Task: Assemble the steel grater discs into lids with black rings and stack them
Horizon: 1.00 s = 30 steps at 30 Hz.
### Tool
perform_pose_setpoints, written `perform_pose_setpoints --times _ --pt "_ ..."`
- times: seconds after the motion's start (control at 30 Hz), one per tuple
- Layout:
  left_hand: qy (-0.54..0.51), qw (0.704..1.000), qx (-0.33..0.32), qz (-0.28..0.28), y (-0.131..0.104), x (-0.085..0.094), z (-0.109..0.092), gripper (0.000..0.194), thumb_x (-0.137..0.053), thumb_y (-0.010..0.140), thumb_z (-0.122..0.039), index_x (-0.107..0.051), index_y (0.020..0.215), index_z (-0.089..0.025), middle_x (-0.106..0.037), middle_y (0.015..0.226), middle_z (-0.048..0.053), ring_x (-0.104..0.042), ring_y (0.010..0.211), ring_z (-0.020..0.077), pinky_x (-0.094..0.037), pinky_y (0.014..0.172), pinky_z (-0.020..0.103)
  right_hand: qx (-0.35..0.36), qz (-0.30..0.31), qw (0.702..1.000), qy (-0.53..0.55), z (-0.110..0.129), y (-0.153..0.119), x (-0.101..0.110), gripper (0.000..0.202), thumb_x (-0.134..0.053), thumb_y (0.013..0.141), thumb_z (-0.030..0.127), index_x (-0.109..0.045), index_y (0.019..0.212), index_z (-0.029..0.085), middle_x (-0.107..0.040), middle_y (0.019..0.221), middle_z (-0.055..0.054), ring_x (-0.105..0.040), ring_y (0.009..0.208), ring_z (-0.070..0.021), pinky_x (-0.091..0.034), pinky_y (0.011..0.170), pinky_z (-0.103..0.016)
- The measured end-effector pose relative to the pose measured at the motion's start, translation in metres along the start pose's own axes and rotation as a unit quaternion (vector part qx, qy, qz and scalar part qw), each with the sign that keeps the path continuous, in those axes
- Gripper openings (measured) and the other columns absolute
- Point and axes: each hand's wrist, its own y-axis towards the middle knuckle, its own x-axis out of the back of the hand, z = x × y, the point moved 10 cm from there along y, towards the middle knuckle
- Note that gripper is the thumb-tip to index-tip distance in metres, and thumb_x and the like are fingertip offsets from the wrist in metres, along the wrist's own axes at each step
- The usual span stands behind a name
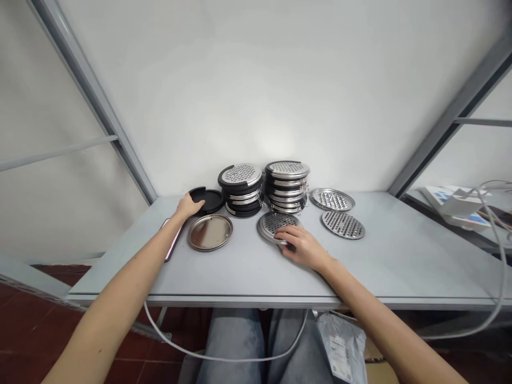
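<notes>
At the table's back left, my left hand [189, 206] grips the rim of a shallow black round tray [212, 200], thumb over its edge. Nearer to me, my right hand [298, 242] has its fingers over the front edge of a round metal grater plate [276, 221], thumb low at its side. This plate lies on or in a round metal dish; the hand hides part of both. Between the hands rests a shiny shallow metal dish [210, 232]. Behind stand two stacks of black-rimmed grater discs, the left stack [242, 192] and the taller right stack [287, 186].
A grater plate in a metal dish [333, 199] and a loose grater plate [344, 225] lie to the right. A phone [173, 242] lies under my left forearm. White cable [224, 359] loops below the table's front edge. A plastic bag [344, 346] is beside my legs.
</notes>
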Motion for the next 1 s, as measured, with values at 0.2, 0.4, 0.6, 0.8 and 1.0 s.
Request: perform_pose_setpoints --times 0.2,0.4,0.6,0.8,1.0 --pt "0.051 0.999 -0.016 0.006 0.002 -0.002 0.000 0.064 -0.058 0.079 -0.055 -0.051 0.124 -0.010 -0.061 0.123 0.021 -0.057 0.117 0.0337 -0.048 0.092 0.039 0.050 0.012 0.998 -0.028 0.014 0.000 -0.005 0.027 -0.050 0.088 0.013 -0.063 0.109 0.021 -0.068 0.110 -0.009 -0.064 0.099 -0.0209 -0.052 0.085 -0.037" --pt "0.041 0.999 -0.021 -0.001 0.000 -0.003 0.002 0.069 -0.056 0.079 -0.058 -0.048 0.127 -0.008 -0.059 0.125 0.023 -0.057 0.117 0.0336 -0.047 0.091 0.038 0.006 0.034 0.997 0.065 0.013 0.001 -0.002 0.026 -0.058 0.084 0.023 -0.064 0.109 0.020 -0.067 0.109 -0.010 -0.062 0.101 -0.0224 -0.051 0.088 -0.038" --pt "0.043 0.999 -0.016 0.004 -0.002 -0.001 0.001 0.070 -0.057 0.078 -0.058 -0.048 0.125 -0.008 -0.059 0.123 0.024 -0.058 0.116 0.0337 -0.047 0.091 0.037 -0.054 -0.021 0.987 0.151 0.011 0.015 0.002 0.022 -0.055 0.086 0.022 -0.065 0.105 0.019 -0.069 0.103 -0.010 -0.064 0.096 -0.0209 -0.052 0.084 -0.037" --pt "0.040 0.999 -0.020 -0.002 -0.007 0.002 -0.002 0.067 -0.055 0.079 -0.055 -0.048 0.125 -0.006 -0.061 0.121 0.024 -0.058 0.115 0.0345 -0.048 0.090 0.038 -0.124 0.003 0.951 0.282 0.038 0.083 -0.047 0.040 -0.052 0.089 0.033 -0.051 0.127 0.019 -0.063 0.123 -0.011 -0.059 0.112 -0.0212 -0.046 0.098 -0.039" --pt "0.034 0.999 -0.023 -0.012 -0.006 0.004 0.000 0.062 -0.056 0.077 -0.056 -0.054 0.119 -0.011 -0.064 0.117 0.020 -0.059 0.113 0.0334 -0.049 0.089 0.038 -0.271 0.043 0.916 0.293 0.031 0.159 -0.123 0.058 -0.052 0.089 0.041 -0.039 0.136 0.010 -0.053 0.133 -0.020 -0.049 0.126 -0.0274 -0.040 0.103 -0.041"
